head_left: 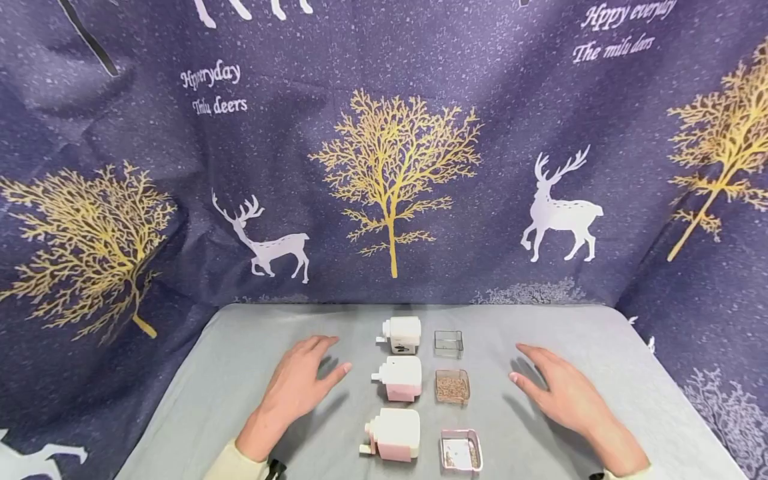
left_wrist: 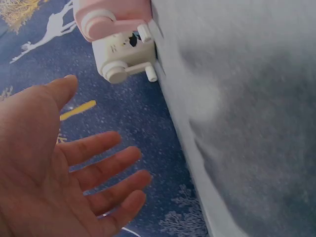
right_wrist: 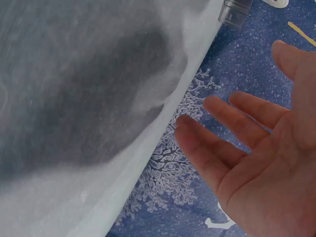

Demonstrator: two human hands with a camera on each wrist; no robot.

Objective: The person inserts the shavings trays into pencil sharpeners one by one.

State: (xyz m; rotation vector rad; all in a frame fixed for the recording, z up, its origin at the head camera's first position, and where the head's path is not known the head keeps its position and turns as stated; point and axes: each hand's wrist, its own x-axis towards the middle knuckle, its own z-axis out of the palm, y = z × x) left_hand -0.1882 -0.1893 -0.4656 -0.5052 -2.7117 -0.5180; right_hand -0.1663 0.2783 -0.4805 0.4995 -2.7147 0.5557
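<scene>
On a grey cloth-covered worktop, 3 boxy white or white-and-pink plastic pencil sharpeners stood left of 3 small see-through plastic trays. The left grip and right grip flanked them, fingers apart, empty. The sharpeners looked light, stiff, smooth; best held by their bodies.
</scene>
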